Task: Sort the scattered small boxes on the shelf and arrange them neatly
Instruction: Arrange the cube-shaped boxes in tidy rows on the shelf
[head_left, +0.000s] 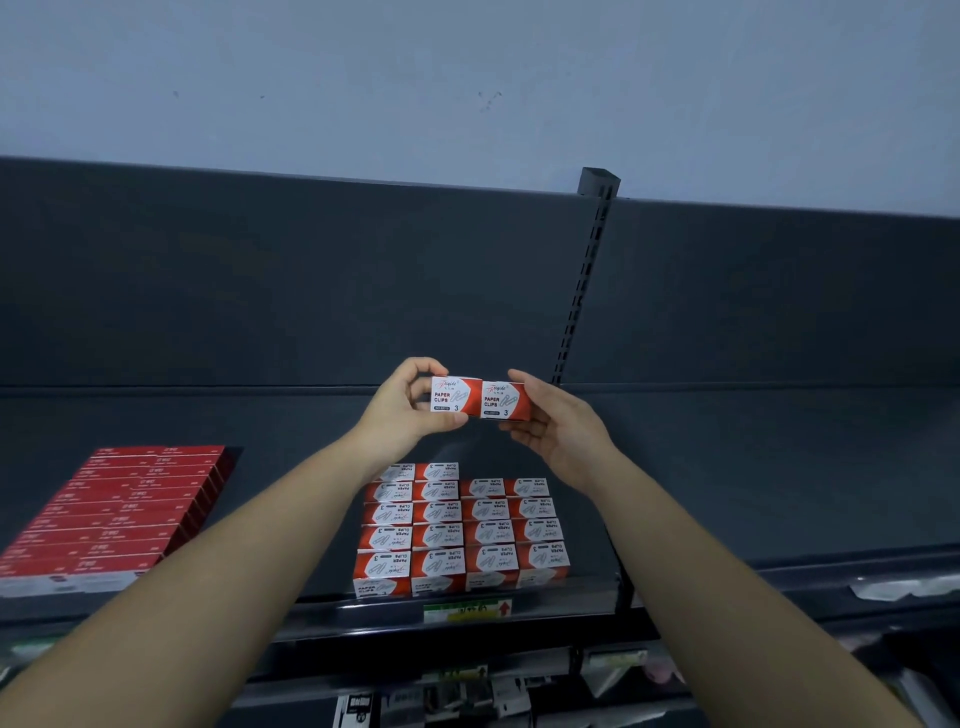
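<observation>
over the shelf (727, 467), two clip boxes (475, 397) lie clasped between left grip (402, 410) and right grip (558, 431)

One wide-angle camera, worn on the head, looks forward and a little down at a dark shelf (727, 467) from close by. Both forearms run in from the bottom corners to the left hand (410, 410) and right hand (558, 431), which hold two paper clip boxes (475, 397) at centre. The back panel (260, 286) and wall (467, 78) fill the upper half.
</observation>
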